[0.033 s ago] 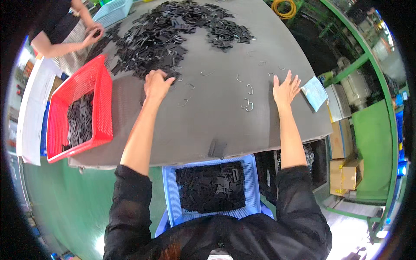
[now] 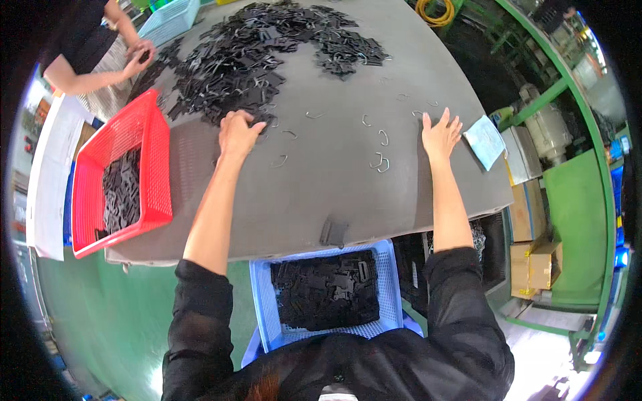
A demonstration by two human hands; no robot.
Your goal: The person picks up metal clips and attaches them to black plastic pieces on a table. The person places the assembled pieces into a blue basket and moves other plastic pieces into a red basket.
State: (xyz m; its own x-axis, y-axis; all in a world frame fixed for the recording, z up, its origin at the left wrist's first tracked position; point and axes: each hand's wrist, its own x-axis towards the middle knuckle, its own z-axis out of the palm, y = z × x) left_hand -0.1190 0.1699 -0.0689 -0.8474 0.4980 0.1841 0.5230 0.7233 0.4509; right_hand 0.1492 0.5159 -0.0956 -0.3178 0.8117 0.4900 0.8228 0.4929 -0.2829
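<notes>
Shifted slightly leftward in view since the earlier frame are the heap of black parts (image 2: 231, 77) and the red basket (image 2: 156, 180); both of my hands keep much the same poses. At the heap's near edge, on the grey table (image 2: 321, 190), my left hand (image 2: 239, 132) reaches with fingers bent downward and close together, thumb set apart to the right; whether they pinch a part I cannot tell, since the back of the hand hides the tips. Picking from this edge looks like the step in hand; the next move, as I judge it, calls for drawing thumb and fingers together on one part, carefully, because the flat parts overlap and neighbours could drag along. Bent wire pieces (image 2: 387, 138) lie scattered, mostly between my two hands; toward the table's right edge my right hand (image 2: 439, 136) is spread wide, nothing seen in its grasp; whether it touches the surface I cannot tell. Just beyond it lies a pale blue mask (image 2: 485, 142); a lone dark piece (image 2: 334, 231) sits at the table's near edge, close to the light blue basket (image 2: 389, 274), which holds more black pieces (image 2: 314, 301); the red basket, to my left, holds similar ones; past it, a co-worker's hands (image 2: 134, 65) meet around something dark, too small to make out.
</notes>
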